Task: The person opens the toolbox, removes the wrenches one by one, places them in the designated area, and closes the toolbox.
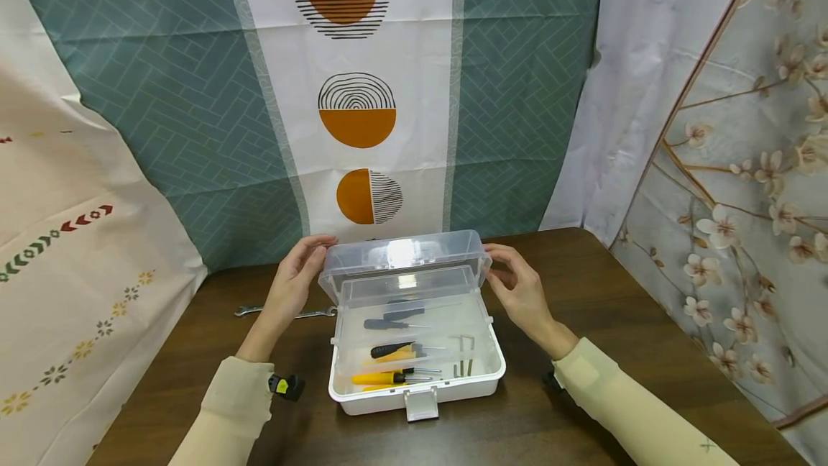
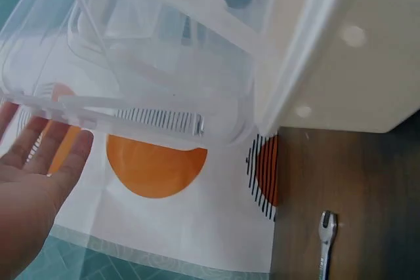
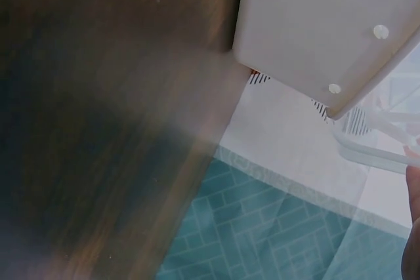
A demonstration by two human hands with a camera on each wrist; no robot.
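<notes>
A white toolbox point(image 1: 388, 404) with a clear lid point(image 1: 362, 254) stands on the table, the lid raised and tilted back. Inside lie several screwdrivers, among them a yellow-handled screwdriver point(image 1: 375, 379) and a dark blue-handled screwdriver point(image 1: 383, 324), and a few hex keys point(image 1: 469, 367). My left hand point(image 1: 294, 282) touches the lid's left end; the left wrist view shows its fingers nearly straight, fingertips at the clear rim point(image 2: 138, 122). At the lid's right end, my right hand point(image 1: 522, 293) grips the corner between bent fingers and thumb. Only a little of that hand appears in the right wrist view.
A metal wrench point(image 1: 315, 313) lies left of the toolbox, partly behind my left forearm. The toolbox's white latch point(image 1: 422, 405) hangs down at the front. A patterned curtain point(image 1: 517, 128) hangs behind the dark wooden table point(image 1: 556, 416).
</notes>
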